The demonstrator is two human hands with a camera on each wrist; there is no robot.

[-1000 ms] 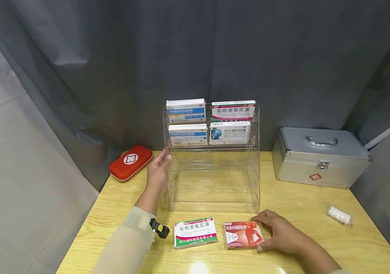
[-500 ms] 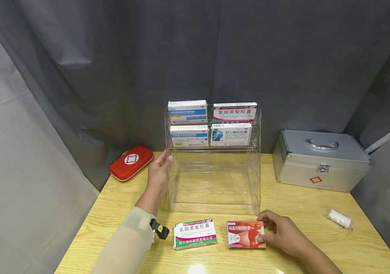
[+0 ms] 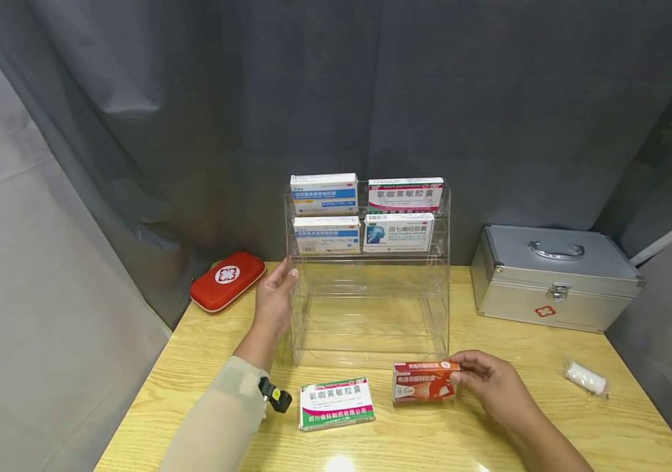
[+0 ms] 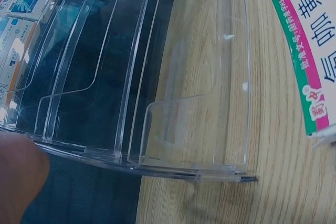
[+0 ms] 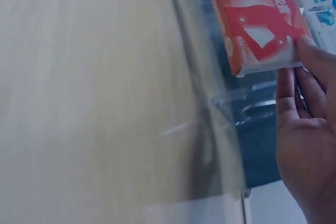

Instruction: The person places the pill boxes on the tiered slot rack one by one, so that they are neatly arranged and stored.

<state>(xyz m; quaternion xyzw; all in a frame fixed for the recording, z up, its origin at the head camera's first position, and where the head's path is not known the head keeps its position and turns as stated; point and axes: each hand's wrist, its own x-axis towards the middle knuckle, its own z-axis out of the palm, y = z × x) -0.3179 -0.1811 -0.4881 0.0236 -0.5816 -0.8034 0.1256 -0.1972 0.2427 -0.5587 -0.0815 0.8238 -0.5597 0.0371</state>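
Observation:
In the head view my right hand (image 3: 497, 387) pinches a red medicine box (image 3: 424, 383) by its right end, thumb in front and fingers behind. The box is tilted up, its front and top faces showing. The right wrist view also shows the thumb on the front of this red box (image 5: 257, 14). My left hand (image 3: 273, 301) holds the left side edge of a clear tiered display rack (image 3: 371, 341); in the left wrist view only part of that hand (image 4: 21, 174) appears at the rack's edge. A white, green and pink medicine box (image 3: 337, 403) lies flat before the rack.
Several medicine boxes, among them a blue and white one (image 3: 397, 235), stand in the rack's two upper tiers. A red zip case (image 3: 226, 282) lies at the left. A silver first-aid case (image 3: 556, 278) and a wrapped white roll (image 3: 585, 378) are at the right of the wooden table.
The right hand has taken hold of the red box, shifted it slightly right, then raised and tilted it up toward the rack. The left hand stays on the rack.

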